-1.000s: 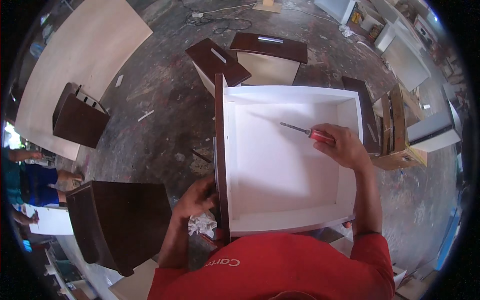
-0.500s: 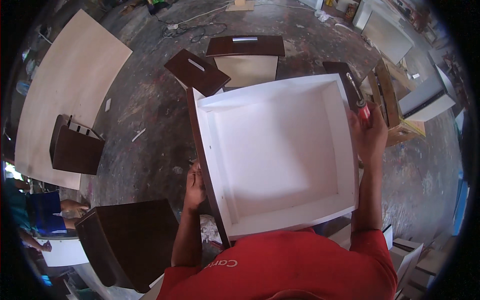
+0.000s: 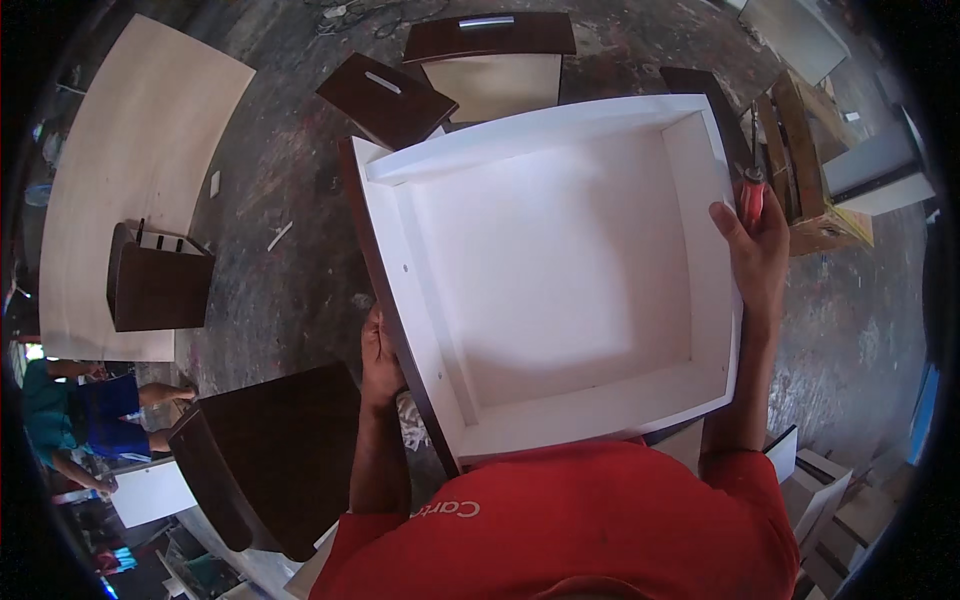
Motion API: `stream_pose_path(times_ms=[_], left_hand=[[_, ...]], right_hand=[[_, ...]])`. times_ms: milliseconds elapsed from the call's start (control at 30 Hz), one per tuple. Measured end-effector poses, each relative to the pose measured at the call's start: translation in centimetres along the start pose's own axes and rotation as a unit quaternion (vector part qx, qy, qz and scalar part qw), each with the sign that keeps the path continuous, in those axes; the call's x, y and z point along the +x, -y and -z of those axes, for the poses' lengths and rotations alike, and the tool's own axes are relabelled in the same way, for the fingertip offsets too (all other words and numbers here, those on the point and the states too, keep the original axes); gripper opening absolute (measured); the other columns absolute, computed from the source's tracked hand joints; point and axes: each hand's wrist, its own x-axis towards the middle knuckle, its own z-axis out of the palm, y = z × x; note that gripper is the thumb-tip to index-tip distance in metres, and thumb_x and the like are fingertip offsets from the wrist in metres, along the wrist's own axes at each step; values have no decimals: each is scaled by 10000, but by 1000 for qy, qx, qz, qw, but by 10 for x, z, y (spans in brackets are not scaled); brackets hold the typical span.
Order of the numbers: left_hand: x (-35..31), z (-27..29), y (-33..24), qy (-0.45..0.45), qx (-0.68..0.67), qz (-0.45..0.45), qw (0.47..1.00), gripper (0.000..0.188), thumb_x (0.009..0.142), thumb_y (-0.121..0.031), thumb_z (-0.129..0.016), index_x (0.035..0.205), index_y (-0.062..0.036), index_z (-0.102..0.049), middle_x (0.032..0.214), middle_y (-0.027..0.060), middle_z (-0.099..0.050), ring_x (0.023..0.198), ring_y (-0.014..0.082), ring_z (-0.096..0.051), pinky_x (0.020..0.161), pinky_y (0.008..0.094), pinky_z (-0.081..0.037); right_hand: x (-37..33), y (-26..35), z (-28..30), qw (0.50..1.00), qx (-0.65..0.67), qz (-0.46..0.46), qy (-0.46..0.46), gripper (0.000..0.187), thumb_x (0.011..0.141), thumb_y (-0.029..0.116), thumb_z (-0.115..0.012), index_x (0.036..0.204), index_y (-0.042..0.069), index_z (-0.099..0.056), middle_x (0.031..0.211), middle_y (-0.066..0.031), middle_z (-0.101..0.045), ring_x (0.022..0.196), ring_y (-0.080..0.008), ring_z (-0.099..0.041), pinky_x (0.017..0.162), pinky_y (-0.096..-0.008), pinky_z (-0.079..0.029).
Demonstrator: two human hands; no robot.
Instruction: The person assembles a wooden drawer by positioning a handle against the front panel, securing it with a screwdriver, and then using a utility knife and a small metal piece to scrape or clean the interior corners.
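A white drawer (image 3: 550,270) with a dark brown front panel (image 3: 372,240) is held up before my body, its open inside facing me. My left hand (image 3: 381,360) is closed on the drawer's brown front at the left, most of its fingers hidden behind the panel. At the opposite side, my right hand (image 3: 762,250) grips a screwdriver (image 3: 754,200) with a red handle, its shaft pointing away from me. The right thumb also rests against the drawer's white side wall. Small screw holes or screw heads show along the wall next to the brown front.
Two brown-fronted drawers (image 3: 490,38) (image 3: 385,98) stand on the floor beyond. A pale wooden panel (image 3: 120,180) bearing a brown box-like piece (image 3: 160,285) lies left. Nearer are a dark cabinet (image 3: 270,460) and another person (image 3: 85,410). A wooden crate (image 3: 800,160) stands right.
My right hand has turned, and its thumb now shows against the drawer's side wall. The screwdriver's shaft points farther away. The drawer and the whole scene sit higher in view.
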Motion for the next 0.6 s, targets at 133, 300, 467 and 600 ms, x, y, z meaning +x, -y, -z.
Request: stream_pose_path(times_ms=[133,300,467,600], left_hand=[[3,7,11,-10,18,-14,1000,532,1152,-484,-414,1266,-12,-632,1011,34,-699,905,100,-634,800,292,-524],[10,7,-1,26,57,14,998,558,1153,-485,-399,1273,14,-618,986,37,-694,886,115,-632,797,293,-524],[14,7,-8,19,118,44,992,474,1150,-403,-440,1262,20,-622,1049,86,-680,936,138,-624,847,297,-513],[18,-16,-44,-140,221,-152,953,359,1083,-299,-572,1278,-9,-655,1345,161,-591,1208,224,-574,1018,376,-452]], right_hand=[[2,6,-9,999,42,-12,-10,652,890,252,-897,1396,-26,-595,1221,-132,-722,1082,-191,-692,987,-335,-534],[2,1,-4,999,28,-27,-10,675,897,274,-886,1417,-33,-585,1212,-159,-735,1078,-205,-709,990,-349,-539],[4,-3,-8,999,25,-36,-13,722,884,309,-892,1436,-34,-577,1204,-176,-741,1078,-221,-716,993,-356,-538],[6,-1,-15,998,6,-52,-22,697,884,315,-885,1416,-28,-592,1180,-180,-743,1057,-229,-718,1002,-358,-532]])
